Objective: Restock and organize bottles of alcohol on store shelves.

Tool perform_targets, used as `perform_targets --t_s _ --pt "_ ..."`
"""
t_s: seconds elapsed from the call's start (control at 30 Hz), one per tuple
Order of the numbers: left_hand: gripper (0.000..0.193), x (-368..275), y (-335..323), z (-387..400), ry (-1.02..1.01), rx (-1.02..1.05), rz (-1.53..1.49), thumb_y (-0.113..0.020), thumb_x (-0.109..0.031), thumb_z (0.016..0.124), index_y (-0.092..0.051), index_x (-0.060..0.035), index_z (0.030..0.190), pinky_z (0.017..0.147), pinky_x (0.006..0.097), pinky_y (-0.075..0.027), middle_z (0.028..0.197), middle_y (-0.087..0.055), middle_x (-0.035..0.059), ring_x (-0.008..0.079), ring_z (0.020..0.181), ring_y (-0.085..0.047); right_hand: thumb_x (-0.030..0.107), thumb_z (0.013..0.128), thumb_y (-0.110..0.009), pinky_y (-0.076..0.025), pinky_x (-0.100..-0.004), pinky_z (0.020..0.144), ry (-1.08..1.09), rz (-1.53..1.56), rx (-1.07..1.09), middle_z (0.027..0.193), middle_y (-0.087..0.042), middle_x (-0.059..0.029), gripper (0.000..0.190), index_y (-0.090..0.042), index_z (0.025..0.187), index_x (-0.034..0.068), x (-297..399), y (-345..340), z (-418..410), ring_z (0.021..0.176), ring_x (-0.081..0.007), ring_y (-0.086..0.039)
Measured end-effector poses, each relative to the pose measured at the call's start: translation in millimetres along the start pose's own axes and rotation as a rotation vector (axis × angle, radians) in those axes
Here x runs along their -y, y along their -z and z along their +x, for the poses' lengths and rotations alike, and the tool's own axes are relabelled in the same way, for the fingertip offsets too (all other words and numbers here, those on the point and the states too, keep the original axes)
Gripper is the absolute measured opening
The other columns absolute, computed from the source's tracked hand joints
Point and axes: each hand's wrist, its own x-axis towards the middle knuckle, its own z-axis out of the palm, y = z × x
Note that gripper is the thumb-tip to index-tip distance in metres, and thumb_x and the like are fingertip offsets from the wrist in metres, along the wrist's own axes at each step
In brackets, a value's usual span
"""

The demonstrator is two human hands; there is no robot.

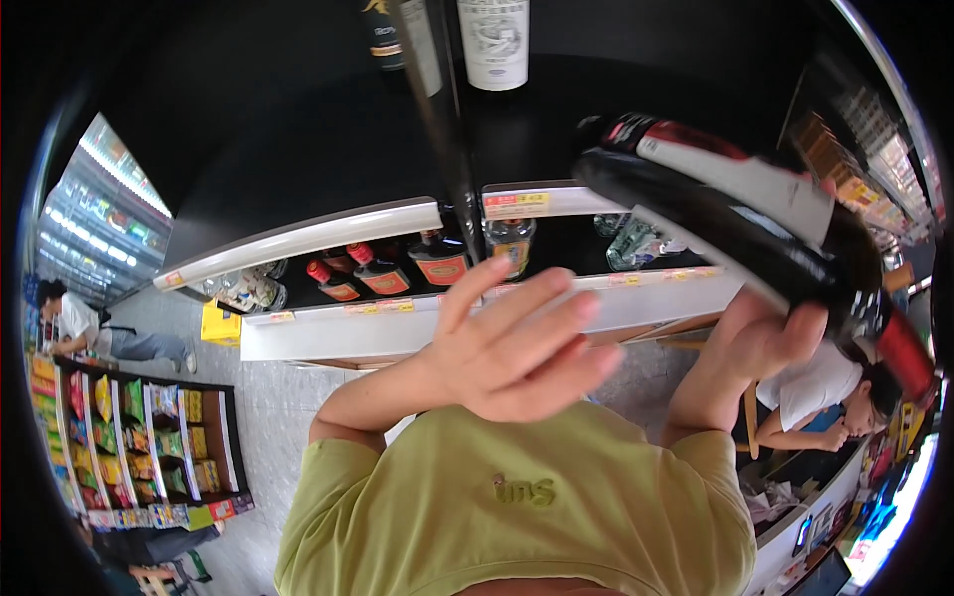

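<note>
My right hand [768,335] grips a dark glass wine bottle [730,216] near its shoulder. The bottle lies tilted across the right side of the view, base towards the shelves, red neck foil towards the lower right. Against it is a red, black and white labelled surface; blur hides whether this belongs to a second bottle. My left hand [514,350] is held in front of my chest, fingers spread, holding nothing. Behind it stands a black shelf unit. A bottle with a white label [494,45] stands on its upper shelf, beside a dark bottle [384,41].
Red-labelled liquor bottles [380,272] and clear bottles [633,242] occupy the lower shelf. A snack rack [149,439] stands at left, near a person in white [78,320]. Another person [820,402] sits at a counter [782,529] on the right.
</note>
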Motion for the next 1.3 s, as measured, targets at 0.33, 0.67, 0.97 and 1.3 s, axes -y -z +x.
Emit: perform_targets --t_s 0.33,0.67,0.97,1.3 --pt "0.049 10 9 -61 0.393 0.217 -0.063 -0.072 0.003 0.076 -0.058 -0.0042 0.123 0.1 0.0476 -0.046 0.127 -0.057 0.0206 0.0367 0.117 -0.057 0.02 0.07 -0.091 -0.047 -0.0254 0.083 0.016 -0.464 -0.095 0.103 -0.062 -0.0064 0.059 -0.057 0.114 0.0 -39 35 91 0.087 -0.0146 -0.059" --pt "0.047 6 5 -68 0.455 0.235 -0.036 -0.071 0.004 0.079 -0.057 -0.0006 0.123 0.098 0.0441 -0.046 0.128 -0.057 0.0223 0.0364 0.117 -0.057 0.016 0.073 -0.088 -0.048 -0.0245 0.082 -0.063 -0.433 -0.016 0.099 -0.062 -0.0038 0.056 -0.054 0.115 0.002 -62 31 105 0.088 -0.0116 -0.06" --pt "0.048 -1 2 -67 0.483 0.239 -0.015 -0.07 0.004 0.077 -0.056 -0.0003 0.123 0.099 0.0439 -0.045 0.127 -0.057 0.0211 0.0362 0.114 -0.057 0.022 0.07 -0.089 -0.05 -0.026 0.08 -0.059 -0.509 0.047 0.097 -0.062 -0.0041 0.06 -0.053 0.114 0.001 -88 32 129 0.086 -0.0116 -0.061" --pt "0.047 -3 5 -71 0.512 0.231 -0.002 -0.07 0.005 0.076 -0.058 0.0004 0.121 0.1 0.0456 -0.045 0.125 -0.058 0.0208 0.0368 0.115 -0.057 0.037 0.066 -0.089 -0.054 -0.0303 0.081 -0.162 -0.678 0.117 0.099 -0.067 -0.0104 0.082 -0.051 0.126 -0.004 -107 19 154 0.087 -0.0174 -0.067"
